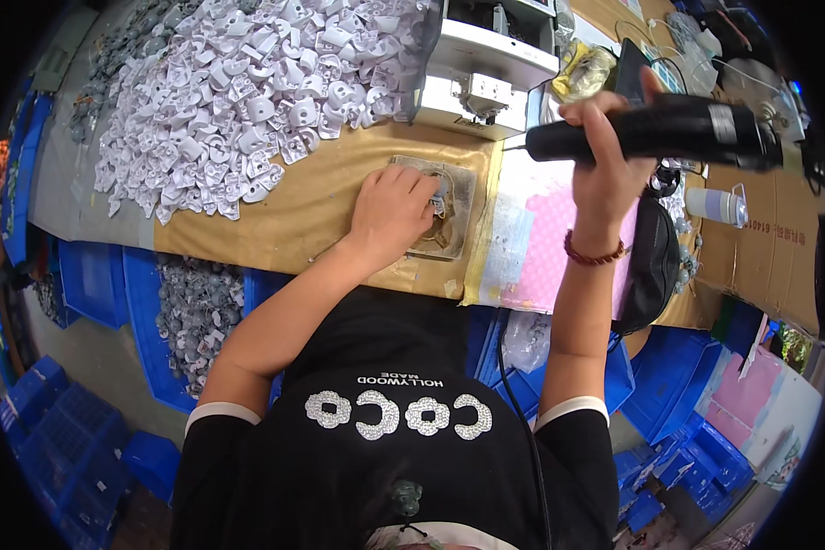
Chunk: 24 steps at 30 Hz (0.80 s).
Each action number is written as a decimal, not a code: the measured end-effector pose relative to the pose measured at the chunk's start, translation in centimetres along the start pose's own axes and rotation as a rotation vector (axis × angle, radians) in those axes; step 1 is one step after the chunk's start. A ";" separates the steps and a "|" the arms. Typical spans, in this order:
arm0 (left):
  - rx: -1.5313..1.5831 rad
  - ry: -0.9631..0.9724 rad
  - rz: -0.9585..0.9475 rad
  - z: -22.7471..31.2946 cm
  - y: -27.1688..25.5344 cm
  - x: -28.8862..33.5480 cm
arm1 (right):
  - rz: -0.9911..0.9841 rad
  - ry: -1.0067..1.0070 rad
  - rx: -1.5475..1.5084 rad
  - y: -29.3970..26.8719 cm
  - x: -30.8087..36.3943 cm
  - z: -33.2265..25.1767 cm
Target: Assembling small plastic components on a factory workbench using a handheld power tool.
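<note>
My right hand is wrapped round a black electric screwdriver, held level above the table, its thin bit pointing left. A beaded bracelet is on that wrist. My left hand rests at a flat metal fixture with a shaped recess. Its fingers are pinched on a small grey plastic part in the recess, and they partly cover it. Behind the fixture stands a white box-shaped machine with a small front mechanism, apart from the bit.
White plastic parts lie heaped at the back left. Blue bins with grey parts stand below the table edge. A pink sheet, a black pouch and a white cup lie at right. A black cable hangs before me.
</note>
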State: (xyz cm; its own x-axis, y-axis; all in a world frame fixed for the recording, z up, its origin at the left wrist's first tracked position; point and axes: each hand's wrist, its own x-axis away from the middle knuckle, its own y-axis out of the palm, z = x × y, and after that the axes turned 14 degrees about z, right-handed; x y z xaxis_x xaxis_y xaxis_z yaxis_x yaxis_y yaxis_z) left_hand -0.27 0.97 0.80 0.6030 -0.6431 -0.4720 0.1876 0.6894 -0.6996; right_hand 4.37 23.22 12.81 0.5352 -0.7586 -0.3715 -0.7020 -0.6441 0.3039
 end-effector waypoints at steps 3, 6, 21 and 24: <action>0.006 -0.012 -0.002 0.1 0.2 0.1 | 0.006 -0.083 0.033 1.6 -1.0 2.5; 0.004 -0.032 -0.008 0.0 0.4 0.1 | -0.017 -0.117 -0.003 3.8 -1.8 4.0; 0.012 0.007 0.032 -0.4 0.3 0.0 | -0.073 0.243 0.108 3.3 7.0 2.5; 0.001 -0.005 0.020 -0.3 0.3 -0.1 | -0.083 0.197 0.081 3.1 8.0 3.1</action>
State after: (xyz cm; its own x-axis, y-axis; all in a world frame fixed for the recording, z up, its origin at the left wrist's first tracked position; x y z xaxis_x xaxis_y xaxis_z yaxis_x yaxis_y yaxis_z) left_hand -0.48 1.14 0.41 0.6103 -0.6277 -0.4832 0.1760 0.7023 -0.6898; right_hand 5.03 15.46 8.05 0.6684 -0.7132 -0.2113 -0.6831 -0.7009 0.2049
